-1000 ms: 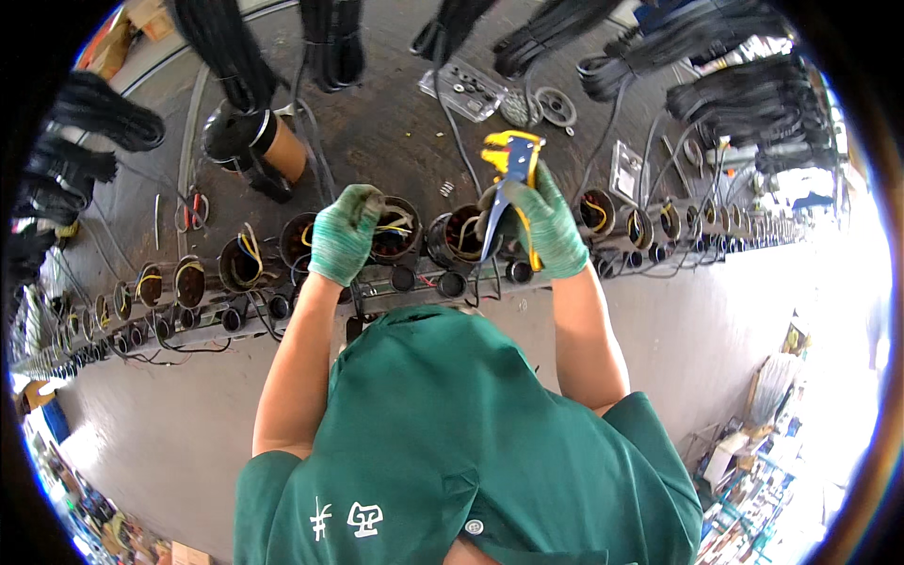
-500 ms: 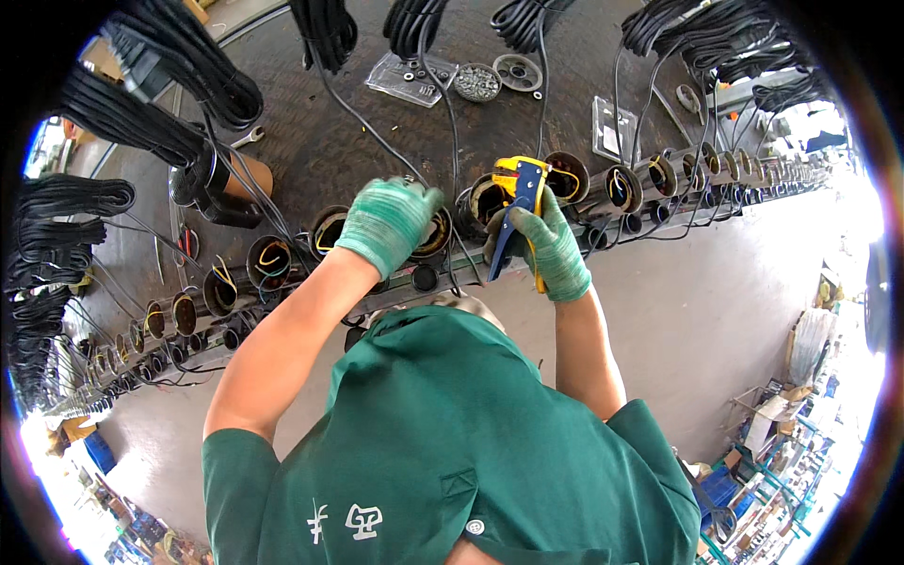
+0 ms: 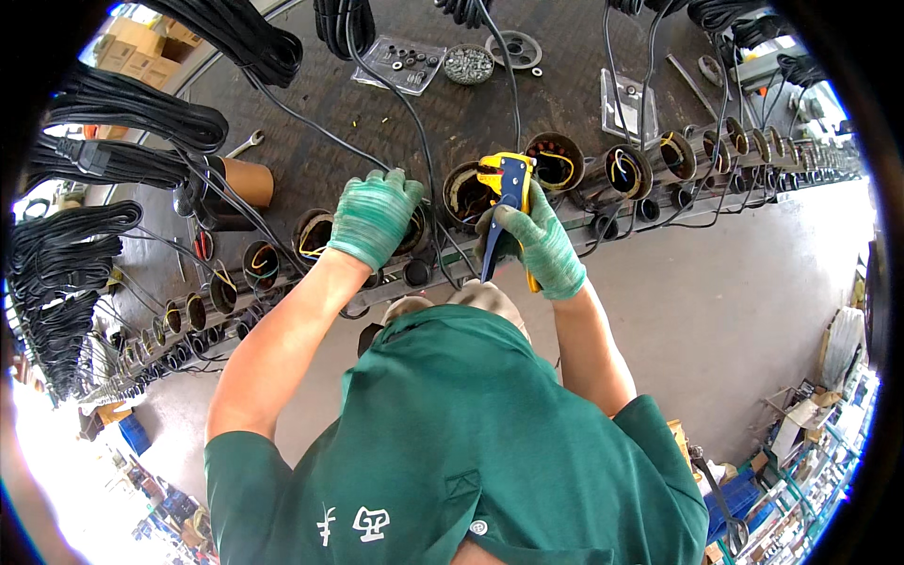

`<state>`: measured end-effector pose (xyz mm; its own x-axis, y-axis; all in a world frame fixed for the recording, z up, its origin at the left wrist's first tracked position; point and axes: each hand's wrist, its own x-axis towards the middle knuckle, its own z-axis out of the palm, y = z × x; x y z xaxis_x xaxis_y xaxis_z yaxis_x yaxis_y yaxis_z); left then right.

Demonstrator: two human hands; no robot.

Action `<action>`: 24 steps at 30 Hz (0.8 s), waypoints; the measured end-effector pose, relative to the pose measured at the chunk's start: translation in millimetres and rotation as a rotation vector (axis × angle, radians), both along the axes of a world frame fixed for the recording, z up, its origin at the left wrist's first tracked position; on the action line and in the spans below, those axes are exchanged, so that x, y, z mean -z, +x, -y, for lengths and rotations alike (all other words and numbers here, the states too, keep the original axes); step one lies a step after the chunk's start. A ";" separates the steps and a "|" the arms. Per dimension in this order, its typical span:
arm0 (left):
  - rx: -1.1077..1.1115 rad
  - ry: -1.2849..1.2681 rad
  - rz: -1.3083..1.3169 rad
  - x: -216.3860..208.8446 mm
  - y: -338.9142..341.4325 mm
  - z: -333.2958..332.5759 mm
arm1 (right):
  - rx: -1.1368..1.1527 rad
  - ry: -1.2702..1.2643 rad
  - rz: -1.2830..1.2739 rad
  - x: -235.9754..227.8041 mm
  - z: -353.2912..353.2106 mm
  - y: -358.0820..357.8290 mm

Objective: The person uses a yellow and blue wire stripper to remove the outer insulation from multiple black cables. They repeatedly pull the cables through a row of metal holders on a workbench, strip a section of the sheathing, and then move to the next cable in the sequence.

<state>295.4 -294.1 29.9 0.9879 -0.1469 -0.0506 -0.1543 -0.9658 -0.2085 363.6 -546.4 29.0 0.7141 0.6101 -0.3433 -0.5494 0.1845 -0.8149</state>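
My right hand [image 3: 548, 247], in a green glove, grips an automatic wire stripper [image 3: 511, 179] with yellow jaws and a blue handle. Its jaws are beside the mouth of an open metal cylinder [image 3: 459, 193]. My left hand [image 3: 373, 221], gloved too, curls its fingers over another cylinder [image 3: 415, 237], mostly covered by the glove. A black cable [image 3: 315, 130] runs to the left fingertips; whatever lies between them is hidden. Left of this hand stands a cylinder [image 3: 311, 226] with a yellow wire inside. To the right, another cylinder [image 3: 556, 155] also contains wires.
A long row of cylinders follows the bench's near edge, with coiled black cables [image 3: 235, 38] above. On the bench [image 3: 311, 104] are a dish of small metal parts [image 3: 469, 64], a metal wheel [image 3: 516, 49], clear plastic bags [image 3: 400, 64], a wrench [image 3: 247, 143] and red-handled pliers [image 3: 203, 247].
The view has shifted slightly, so the bench appears moved. My left hand has turned a little, its fingers staying over the same cylinder. The stripper remains in my right hand.
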 end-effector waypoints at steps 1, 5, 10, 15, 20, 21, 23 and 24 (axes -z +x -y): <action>0.014 -0.011 0.025 -3.2 -0.3 1.7 | -0.011 -0.001 0.011 3.6 1.5 1.1; 0.105 -0.089 -0.029 -18.5 1.2 -3.1 | -0.041 0.001 0.010 13.6 2.2 2.9; 0.134 -0.296 -0.113 -32.9 5.1 -23.0 | -0.075 -0.001 -0.066 11.9 3.7 -2.1; -0.050 -0.659 -0.307 -32.6 -15.2 -25.3 | -0.081 0.001 -0.051 8.0 -4.7 -10.3; -0.006 -1.161 -0.336 -18.6 -24.4 -30.3 | -0.119 -0.056 0.113 18.9 -18.9 -25.2; -0.011 -1.251 -0.358 -14.7 -24.9 -33.1 | -0.104 -0.048 0.077 16.0 -26.1 -30.4; 0.095 -1.161 -0.310 -15.7 -21.6 -34.9 | -0.053 -0.140 0.146 11.2 -40.1 -43.1; 0.136 -1.112 -0.287 -11.9 -18.4 -36.0 | -0.020 -0.253 0.274 29.9 -46.7 -50.4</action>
